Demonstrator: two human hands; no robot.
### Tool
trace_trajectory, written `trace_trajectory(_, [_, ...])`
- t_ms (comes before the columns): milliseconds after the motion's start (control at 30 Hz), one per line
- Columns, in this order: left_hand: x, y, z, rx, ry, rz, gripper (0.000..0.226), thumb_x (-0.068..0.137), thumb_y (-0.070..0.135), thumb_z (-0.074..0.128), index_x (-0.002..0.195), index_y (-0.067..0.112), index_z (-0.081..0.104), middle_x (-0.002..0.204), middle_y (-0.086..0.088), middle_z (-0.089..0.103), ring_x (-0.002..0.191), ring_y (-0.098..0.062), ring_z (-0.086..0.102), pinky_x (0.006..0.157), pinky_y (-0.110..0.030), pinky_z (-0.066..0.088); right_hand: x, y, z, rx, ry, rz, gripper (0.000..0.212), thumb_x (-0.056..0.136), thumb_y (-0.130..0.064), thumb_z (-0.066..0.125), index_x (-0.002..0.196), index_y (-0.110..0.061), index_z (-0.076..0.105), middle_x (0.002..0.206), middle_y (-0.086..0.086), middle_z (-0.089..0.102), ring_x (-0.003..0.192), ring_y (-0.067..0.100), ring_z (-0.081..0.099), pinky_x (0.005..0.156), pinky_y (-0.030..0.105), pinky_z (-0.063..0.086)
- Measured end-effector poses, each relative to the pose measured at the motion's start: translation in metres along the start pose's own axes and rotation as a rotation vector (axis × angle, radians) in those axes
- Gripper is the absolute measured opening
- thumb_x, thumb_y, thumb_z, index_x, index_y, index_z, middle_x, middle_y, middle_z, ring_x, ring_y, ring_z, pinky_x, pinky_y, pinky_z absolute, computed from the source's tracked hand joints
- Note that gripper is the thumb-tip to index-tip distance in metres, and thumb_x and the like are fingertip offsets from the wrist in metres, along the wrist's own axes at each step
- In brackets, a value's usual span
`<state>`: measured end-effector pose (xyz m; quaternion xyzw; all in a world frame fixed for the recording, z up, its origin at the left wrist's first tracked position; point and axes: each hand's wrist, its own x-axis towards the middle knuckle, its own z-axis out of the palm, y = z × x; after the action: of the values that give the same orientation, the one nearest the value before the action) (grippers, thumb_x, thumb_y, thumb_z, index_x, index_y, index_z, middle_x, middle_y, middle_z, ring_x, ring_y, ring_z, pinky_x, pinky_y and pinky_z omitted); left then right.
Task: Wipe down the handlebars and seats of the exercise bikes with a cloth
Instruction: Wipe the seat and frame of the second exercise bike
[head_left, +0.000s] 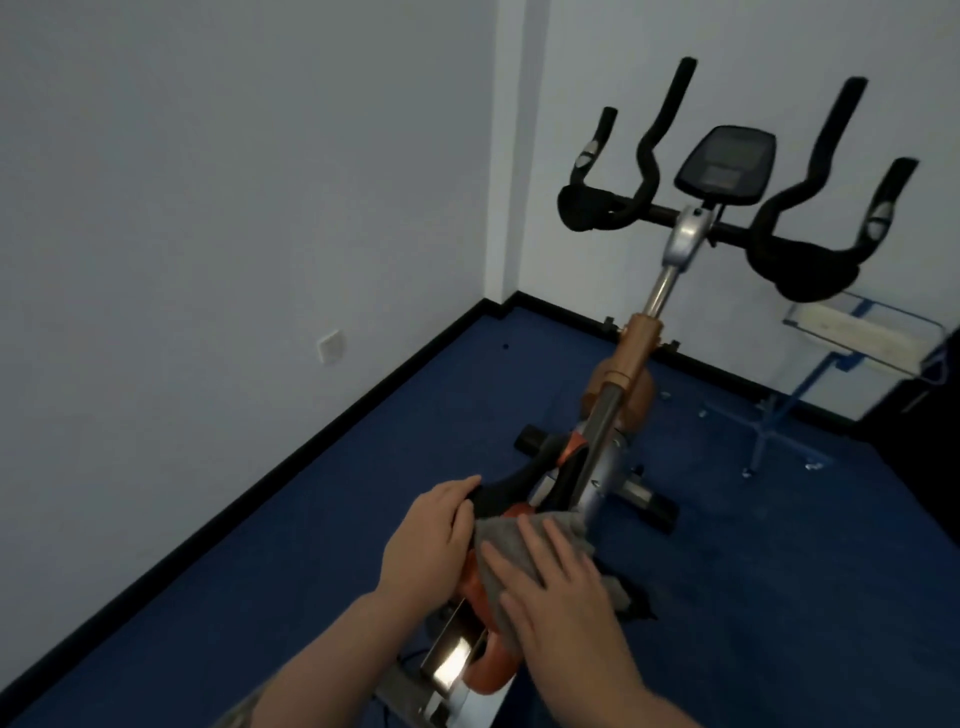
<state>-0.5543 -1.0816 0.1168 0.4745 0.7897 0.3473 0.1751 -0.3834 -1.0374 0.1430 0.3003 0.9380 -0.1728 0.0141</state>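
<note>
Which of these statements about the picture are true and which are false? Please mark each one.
1. The right hand presses a grey cloth flat onto the seat. True.
2. The left hand is wiping the handlebars. False: it rests on the left side of the seat; nothing touches the handlebars.
3. The screen sits between the two sides of the handlebars. True.
4. The floor is red. False: it is dark blue.
5. A socket is on the left wall, low down. True.
</note>
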Motion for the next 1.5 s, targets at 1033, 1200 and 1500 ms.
trace_trajectory(1033, [-0.001,0.0,0.002,0.0,0.065,0.02,0.037,0.104,0.029,0.029,0.136,0.03,0.047,0.128,0.018,0.048,0.116,0.003,0.042,0.095,-0.017,0.035,0.048,0.012,0.017,-0.052,0.089,0.211,0.075,0.083,-0.054,-0.018,0.153,-0.039,0.0,0.16,-0.007,-0.014,0.148,0.026,-0.016,0.12,0.048,0.008])
trace_trajectory(1200, [0.007,0.005,0.0,0.03,-0.009,-0.041,0.029,0.102,0.028,0.031,0.123,0.032,0.051,0.115,0.014,0.05,0.106,-0.004,0.047,0.087,-0.028,0.045,0.028,-0.017,0.015,-0.019,0.177,0.308,0.072,0.085,-0.053,-0.018,0.152,-0.041,0.004,0.162,0.003,0.0,0.149,0.031,0.007,0.117,0.049,0.022])
trace_trajectory(1500, [0.025,0.013,0.003,0.048,0.02,-0.145,0.026,0.102,0.035,0.033,0.105,0.026,0.056,0.104,0.008,0.054,0.098,-0.01,0.05,0.083,-0.035,0.047,0.04,0.002,0.001,0.044,0.174,0.085,0.065,0.083,-0.054,-0.009,0.148,-0.049,0.0,0.157,-0.021,-0.01,0.147,0.006,-0.012,0.122,0.042,0.004])
